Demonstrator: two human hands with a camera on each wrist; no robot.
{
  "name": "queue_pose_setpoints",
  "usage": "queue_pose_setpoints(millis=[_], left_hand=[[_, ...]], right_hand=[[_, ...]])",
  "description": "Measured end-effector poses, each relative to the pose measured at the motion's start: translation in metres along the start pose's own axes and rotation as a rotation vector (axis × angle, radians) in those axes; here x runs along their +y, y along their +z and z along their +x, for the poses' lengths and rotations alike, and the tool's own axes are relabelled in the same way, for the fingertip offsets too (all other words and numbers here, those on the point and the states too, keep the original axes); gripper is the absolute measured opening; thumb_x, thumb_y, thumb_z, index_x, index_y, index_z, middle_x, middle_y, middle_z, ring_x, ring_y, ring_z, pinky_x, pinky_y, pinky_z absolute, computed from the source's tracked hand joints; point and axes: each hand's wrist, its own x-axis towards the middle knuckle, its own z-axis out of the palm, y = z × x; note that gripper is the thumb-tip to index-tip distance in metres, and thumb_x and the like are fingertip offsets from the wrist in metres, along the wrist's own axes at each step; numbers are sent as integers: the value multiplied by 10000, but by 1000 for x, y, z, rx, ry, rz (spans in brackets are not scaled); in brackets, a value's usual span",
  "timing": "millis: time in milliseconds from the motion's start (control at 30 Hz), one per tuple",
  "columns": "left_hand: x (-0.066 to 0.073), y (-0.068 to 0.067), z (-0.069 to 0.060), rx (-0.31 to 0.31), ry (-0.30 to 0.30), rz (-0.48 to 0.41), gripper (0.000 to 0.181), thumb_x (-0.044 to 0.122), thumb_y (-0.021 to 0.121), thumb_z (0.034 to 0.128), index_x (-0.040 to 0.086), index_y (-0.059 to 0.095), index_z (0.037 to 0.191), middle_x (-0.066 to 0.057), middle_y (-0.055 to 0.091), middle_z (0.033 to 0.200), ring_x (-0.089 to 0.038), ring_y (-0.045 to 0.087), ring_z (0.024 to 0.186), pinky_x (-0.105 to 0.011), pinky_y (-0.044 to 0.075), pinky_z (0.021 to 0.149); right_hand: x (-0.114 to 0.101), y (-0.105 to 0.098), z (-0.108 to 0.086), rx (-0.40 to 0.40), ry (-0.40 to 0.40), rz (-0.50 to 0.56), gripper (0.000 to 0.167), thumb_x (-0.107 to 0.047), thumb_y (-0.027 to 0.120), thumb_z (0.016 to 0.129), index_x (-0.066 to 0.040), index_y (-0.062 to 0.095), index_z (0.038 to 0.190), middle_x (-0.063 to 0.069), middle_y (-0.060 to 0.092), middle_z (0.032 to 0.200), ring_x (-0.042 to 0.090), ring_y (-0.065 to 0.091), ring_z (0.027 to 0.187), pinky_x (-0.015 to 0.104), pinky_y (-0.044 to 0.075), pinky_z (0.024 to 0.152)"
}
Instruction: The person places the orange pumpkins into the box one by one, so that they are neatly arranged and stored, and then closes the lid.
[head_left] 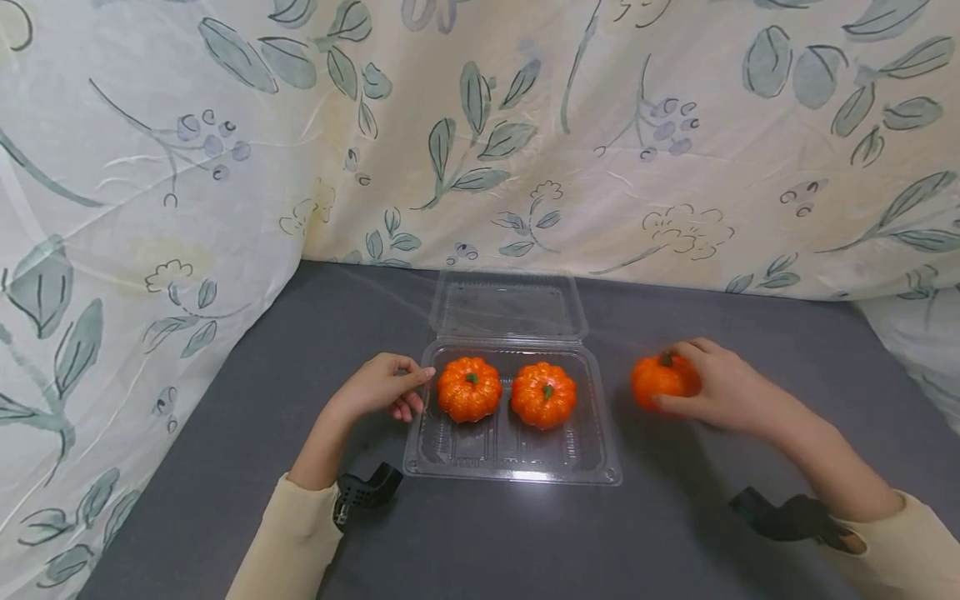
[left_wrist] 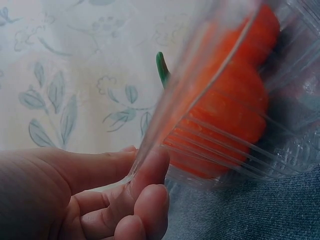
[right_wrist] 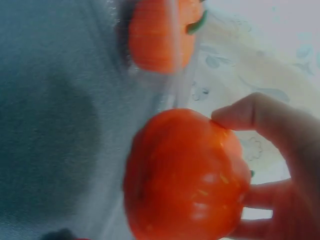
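A clear plastic clamshell container (head_left: 517,462) lies with its lid (head_left: 510,304) folded back. Two small orange pumpkins with green stems sit side by side in its base, a left pumpkin (head_left: 469,390) and a right pumpkin (head_left: 543,395). My left hand (head_left: 382,387) pinches the container's left rim between thumb and fingers, as the left wrist view (left_wrist: 120,195) also shows. To the right of the container, my right hand (head_left: 716,383) grips a third pumpkin (head_left: 660,382) by its sides. In the right wrist view this pumpkin (right_wrist: 185,175) seems lifted off the table.
A dark grey cloth (head_left: 487,542) covers the table. Behind and to the left hangs a pale curtain (head_left: 480,125) printed with leaves and flowers. Black camera mounts sit on the left wrist (head_left: 369,490) and the right wrist (head_left: 783,512).
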Motion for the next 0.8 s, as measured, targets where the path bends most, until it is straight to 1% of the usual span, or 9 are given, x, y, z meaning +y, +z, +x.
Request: queue_pose_setpoints(millis=[133,233,433,667,800], left_hand=[[1,0,0,0,0,-3,367,289,522,952,-62,626,981,-70,654,619,-103,563,441,-345,531,506],[1,0,1,3,-6,1,364,291,520,953,-56,628,978,-70,654,620,-103,563,440,-346,532,506],[1,0,1,1,-12,0,360,290,520,953,-52,630,979,-68,654,618,-105,563,439,-341,532,505],[1,0,-1,-1,-8,1,354,282,513,957,-52,630,973,-69,655,617,-104,563,437,-345,531,504],[1,0,-1,-3,-6,-2,353,280,513,958,-53,629,973,-72,656,620,-103,562,437,-343,532,503]], right_hand=[[-2,-6,-1,-49,6,-8,528,-352,713,765,36,559,1089,213,553,1028,233,511,763,316,445,595],[-4,-10,-3,-79,16,-1,516,-339,700,770,40,564,1093,172,560,991,202,498,740,280,416,567],[-6,-16,-6,-103,28,9,556,-345,681,786,65,544,1135,163,561,992,189,498,734,270,408,564],[-10,-18,-6,-118,49,12,564,-365,667,797,67,534,1133,151,559,972,179,495,726,268,409,554],[-14,-19,-7,-126,41,32,568,-369,663,809,73,525,1138,136,552,950,165,483,704,265,399,541]])
